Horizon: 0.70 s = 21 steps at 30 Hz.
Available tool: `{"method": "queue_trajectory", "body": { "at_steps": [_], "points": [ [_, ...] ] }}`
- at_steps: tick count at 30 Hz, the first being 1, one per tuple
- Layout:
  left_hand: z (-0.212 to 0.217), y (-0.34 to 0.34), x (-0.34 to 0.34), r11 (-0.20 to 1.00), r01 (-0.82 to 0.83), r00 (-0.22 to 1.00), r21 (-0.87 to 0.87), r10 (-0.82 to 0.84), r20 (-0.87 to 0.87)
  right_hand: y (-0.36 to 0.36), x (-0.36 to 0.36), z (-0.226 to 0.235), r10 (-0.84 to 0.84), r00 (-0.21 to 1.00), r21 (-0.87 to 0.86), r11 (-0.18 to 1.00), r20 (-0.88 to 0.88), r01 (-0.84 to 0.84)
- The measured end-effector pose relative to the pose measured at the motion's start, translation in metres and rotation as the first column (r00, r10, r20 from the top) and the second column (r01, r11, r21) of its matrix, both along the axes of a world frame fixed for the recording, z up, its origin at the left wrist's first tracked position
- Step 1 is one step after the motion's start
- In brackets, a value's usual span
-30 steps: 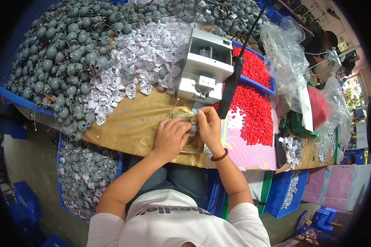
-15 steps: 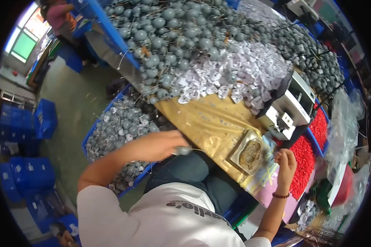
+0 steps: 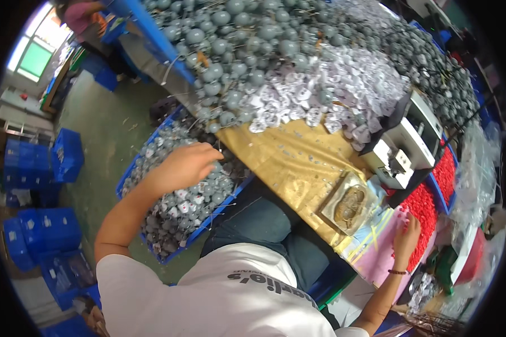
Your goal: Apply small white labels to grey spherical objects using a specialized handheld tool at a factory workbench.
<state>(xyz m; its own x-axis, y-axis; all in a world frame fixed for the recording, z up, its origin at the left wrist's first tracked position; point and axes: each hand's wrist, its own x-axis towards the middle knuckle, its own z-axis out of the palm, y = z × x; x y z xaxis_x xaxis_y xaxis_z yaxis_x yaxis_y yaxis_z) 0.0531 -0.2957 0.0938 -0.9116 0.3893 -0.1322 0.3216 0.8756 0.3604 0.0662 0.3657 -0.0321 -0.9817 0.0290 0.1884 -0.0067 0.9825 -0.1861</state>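
Sheeting [image 3: 287, 157], gold-brown and creased, covers the worktop on the near left side of the white machine [image 3: 402, 157], with small grey scraps strewn over it. Farther left of the machine lie a bank of white pieces [image 3: 337, 84] and a broad heap of grey bulbs [image 3: 236, 45]; on its near side sits a square block [image 3: 347, 205] with a brown oval patch, and to its near right red pieces [image 3: 424, 205] are spread beside pink sheeting [image 3: 376, 264]. Well left of the machine, greenish floor [image 3: 104, 151] runs to stacked blue crates [image 3: 50, 230], with a person in a pink top [image 3: 87, 28] beyond. The left hand [image 3: 188, 165] is stretched away from the machine, back upward and fingers bent down, above a blue bin [image 3: 189, 238] filled with grey round parts [image 3: 168, 216]; whether it pinches one cannot be told. The right hand [image 3: 407, 233], a beaded bracelet [image 3: 397, 272] at its wrist, reaches to the red pieces just nearer than the machine, fingers close together and curled; any hold there is unclear.
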Motion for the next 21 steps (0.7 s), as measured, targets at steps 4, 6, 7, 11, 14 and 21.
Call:
{"method": "queue_trajectory", "body": {
  "at_steps": [4, 6, 7, 11, 14, 21],
  "points": [
    [-0.021, 0.064, -0.040, 0.971, 0.169, 0.977, 0.169, -0.143, -0.157, -0.012, -0.006, -0.002, 0.033, 0.998, 0.040, 0.999, -0.057, -0.031],
    [-0.036, 0.100, -0.058, 0.958, 0.194, 0.964, 0.213, -0.146, -0.222, -0.009, -0.007, -0.002, 0.008, 0.998, 0.039, 0.999, -0.058, -0.006],
    [-0.047, 0.118, -0.066, 0.957, 0.185, 0.961, 0.222, -0.128, -0.246, -0.009, -0.008, -0.001, -0.006, 0.998, 0.036, 0.999, -0.063, 0.008],
    [-0.077, 0.167, -0.116, 0.987, 0.104, 0.915, 0.120, -0.048, -0.400, -0.005, -0.012, -0.003, -0.048, 0.996, 0.054, 0.997, -0.071, 0.052],
    [-0.098, 0.177, -0.149, 0.999, 0.027, 0.875, 0.023, -0.012, -0.483, -0.003, -0.017, -0.007, -0.034, 0.995, 0.077, 0.996, -0.092, 0.041],
    [-0.113, 0.174, -0.142, 0.975, 0.111, 0.898, 0.190, -0.016, -0.439, -0.006, -0.006, 0.008, -0.076, 0.973, -0.214, 0.977, -0.217, 0.029]
  ]
}}
